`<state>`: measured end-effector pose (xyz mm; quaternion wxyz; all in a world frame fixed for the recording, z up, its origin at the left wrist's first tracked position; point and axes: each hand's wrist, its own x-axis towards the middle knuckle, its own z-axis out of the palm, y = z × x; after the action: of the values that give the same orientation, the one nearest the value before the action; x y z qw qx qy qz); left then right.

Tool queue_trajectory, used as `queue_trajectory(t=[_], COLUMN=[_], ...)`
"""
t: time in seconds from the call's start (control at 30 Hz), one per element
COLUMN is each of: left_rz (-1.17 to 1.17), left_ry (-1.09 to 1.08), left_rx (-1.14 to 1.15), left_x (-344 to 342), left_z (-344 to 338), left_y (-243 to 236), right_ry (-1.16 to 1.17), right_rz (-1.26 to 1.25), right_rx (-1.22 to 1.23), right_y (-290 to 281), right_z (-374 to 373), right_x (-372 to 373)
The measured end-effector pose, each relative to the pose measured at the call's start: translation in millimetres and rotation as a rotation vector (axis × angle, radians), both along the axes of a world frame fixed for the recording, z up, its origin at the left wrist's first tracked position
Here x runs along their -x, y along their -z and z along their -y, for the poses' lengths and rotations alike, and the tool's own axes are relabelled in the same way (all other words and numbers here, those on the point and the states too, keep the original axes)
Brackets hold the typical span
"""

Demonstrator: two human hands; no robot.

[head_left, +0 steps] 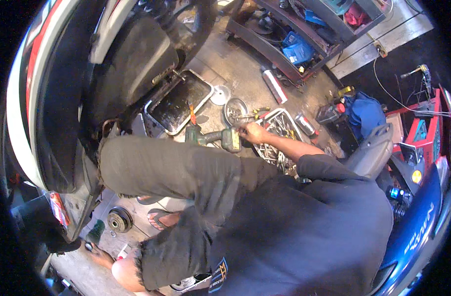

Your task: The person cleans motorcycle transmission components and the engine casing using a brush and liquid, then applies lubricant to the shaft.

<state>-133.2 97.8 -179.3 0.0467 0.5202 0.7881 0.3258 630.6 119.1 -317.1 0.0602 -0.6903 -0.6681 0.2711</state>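
At the lower left my left hand point(101, 256) is closed around a small dark round part point(89, 245), partly covered by the fingers. A small red-and-white object point(122, 252) shows beside that wrist. My right hand point(253, 133) reaches out at the upper middle with its fingers curled together; what they hold, if anything, I cannot make out. Touching or just beside its fingertips is the battery end of a green cordless drill point(206, 137). Close by are a round metal bowl point(227, 118), yellow-handled pliers point(261, 110) and a metal tray point(298, 129) full of wrenches and other tools.
A black-bottomed rectangular pan point(206, 85) lies beside a motorbike wheel. A round metal part point(120, 219) sits on the floor near my sandalled feet. Farther off are a spray can point(275, 85), a tool cart point(304, 32) and, at right, a blue motorbike point(422, 232).
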Motion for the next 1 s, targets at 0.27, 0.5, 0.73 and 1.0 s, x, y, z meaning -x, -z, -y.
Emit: queue_trajectory(t=[0.27,0.5,0.73,1.0], left_rz=[-0.091,-0.217,-0.264,-0.216], left_ry=[-0.014,-0.07,-0.109,-0.213], left_rx=[0.091,0.214,0.271,0.387], left_x=[-60,-106,-146,-173], left_z=[15,-1,26,12], left_y=[-85,-151,-179,-183], right_ry=[0.166,0.177,0.361,0.418], right_rz=[-0.196,-0.397,-0.226,0.109], right_rx=[-0.076,-0.209,-0.736,-0.723], right_y=[-5,25,-26,-105], right_z=[-94,-80,-310,-543], right_x=[-24,-10,-101,-205])
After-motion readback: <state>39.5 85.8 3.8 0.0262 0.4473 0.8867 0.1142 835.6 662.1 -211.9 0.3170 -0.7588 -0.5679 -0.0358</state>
